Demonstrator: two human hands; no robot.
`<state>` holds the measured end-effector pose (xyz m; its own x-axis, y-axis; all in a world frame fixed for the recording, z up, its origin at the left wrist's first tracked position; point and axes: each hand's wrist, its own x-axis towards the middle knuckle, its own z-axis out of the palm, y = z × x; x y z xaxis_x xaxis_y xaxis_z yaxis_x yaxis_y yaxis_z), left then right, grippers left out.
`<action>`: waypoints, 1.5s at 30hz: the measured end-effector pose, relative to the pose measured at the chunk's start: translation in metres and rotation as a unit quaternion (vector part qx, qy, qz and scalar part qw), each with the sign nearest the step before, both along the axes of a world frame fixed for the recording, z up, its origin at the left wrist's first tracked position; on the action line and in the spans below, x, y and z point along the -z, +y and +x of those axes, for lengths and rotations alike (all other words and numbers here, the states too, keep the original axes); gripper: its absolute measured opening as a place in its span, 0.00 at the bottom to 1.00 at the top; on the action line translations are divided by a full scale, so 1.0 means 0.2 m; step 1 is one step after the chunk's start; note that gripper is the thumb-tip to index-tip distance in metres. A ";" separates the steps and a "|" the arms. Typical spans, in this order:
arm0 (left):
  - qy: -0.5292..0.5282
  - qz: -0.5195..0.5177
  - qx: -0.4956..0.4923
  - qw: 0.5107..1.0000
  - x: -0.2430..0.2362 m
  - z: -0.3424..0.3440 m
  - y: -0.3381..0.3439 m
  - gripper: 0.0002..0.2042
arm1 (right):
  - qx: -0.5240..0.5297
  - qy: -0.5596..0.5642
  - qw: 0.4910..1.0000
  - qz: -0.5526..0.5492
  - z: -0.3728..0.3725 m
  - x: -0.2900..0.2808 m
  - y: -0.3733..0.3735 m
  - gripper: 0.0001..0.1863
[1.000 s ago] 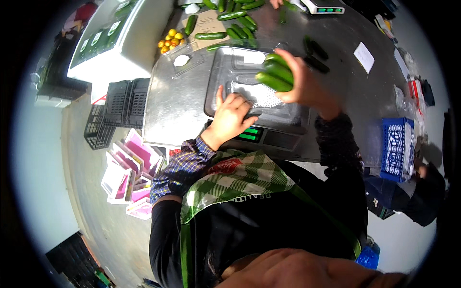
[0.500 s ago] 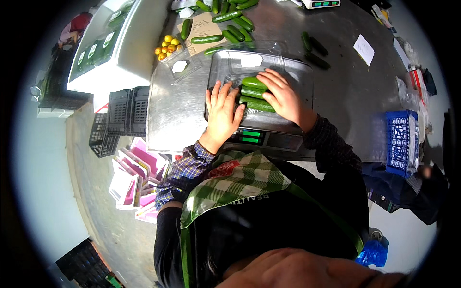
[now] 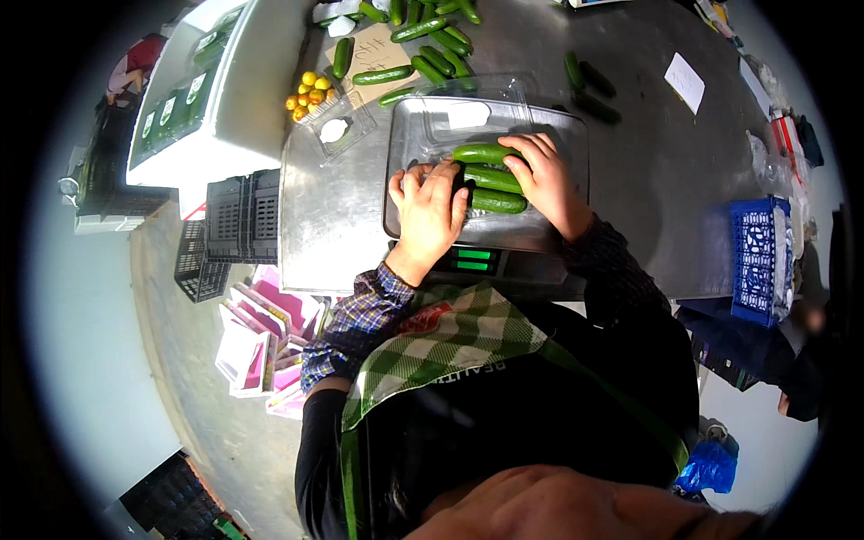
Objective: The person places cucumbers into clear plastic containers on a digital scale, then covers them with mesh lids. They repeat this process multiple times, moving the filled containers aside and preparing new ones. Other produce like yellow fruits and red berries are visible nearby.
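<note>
Both hands: left hand (image 3: 427,209), right hand (image 3: 544,178) pressing cucumbers (image 3: 490,178) together in clear tray (image 3: 423,135) on scale (image 3: 477,263).

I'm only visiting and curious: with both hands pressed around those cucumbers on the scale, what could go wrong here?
The left hand and right hand lean on the clear tray, so the scale might read too heavy. The three cucumbers are round and could roll apart when released. The tray's open lid may catch on loose cucumbers behind it.

Three dark green cucumbers (image 3: 490,177), lying side by side in a clear plastic tray (image 3: 423,135)
</note>
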<state>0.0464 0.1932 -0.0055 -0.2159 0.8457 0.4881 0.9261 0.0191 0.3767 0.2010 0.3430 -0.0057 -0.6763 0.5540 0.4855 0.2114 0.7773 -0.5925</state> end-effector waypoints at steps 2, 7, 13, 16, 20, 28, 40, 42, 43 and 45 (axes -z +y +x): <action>0.007 0.020 0.002 1.000 0.01 0.00 0.00 0.15 | 0.012 0.011 1.000 0.012 -0.01 0.00 -0.01 0.13; -0.009 0.029 0.011 0.999 0.02 0.00 -0.03 0.12 | -0.007 0.031 0.998 0.057 -0.01 0.03 0.00 0.11; 0.016 0.050 0.027 0.998 0.04 -0.01 -0.06 0.09 | -0.083 0.005 0.995 0.059 -0.03 -0.02 0.01 0.08; 0.023 0.045 0.002 0.999 0.03 0.00 -0.06 0.09 | -0.083 -0.016 0.995 0.054 -0.05 -0.01 0.02 0.08; 0.031 0.056 -0.001 0.998 -0.01 0.02 -0.05 0.13 | -0.099 -0.078 0.990 0.066 -0.03 -0.02 0.01 0.14; 0.023 0.019 0.024 0.999 0.01 0.00 -0.04 0.14 | -0.109 -0.207 0.965 0.119 -0.02 0.00 0.00 0.26; 0.029 -0.028 -0.008 0.999 0.02 -0.01 -0.03 0.26 | -0.059 -0.249 0.952 0.167 -0.01 0.03 -0.09 0.36; 0.037 0.013 -0.042 0.998 0.00 -0.03 -0.01 0.28 | -0.042 -0.251 0.951 0.177 -0.02 0.02 -0.08 0.36; 0.054 -0.017 -0.047 0.997 0.02 -0.04 -0.01 0.32 | -0.040 -0.250 0.951 0.178 -0.03 0.02 -0.08 0.36; 0.098 -0.081 -0.059 0.990 0.04 -0.02 -0.02 0.34 | -0.041 -0.250 0.951 0.176 -0.03 0.02 -0.07 0.37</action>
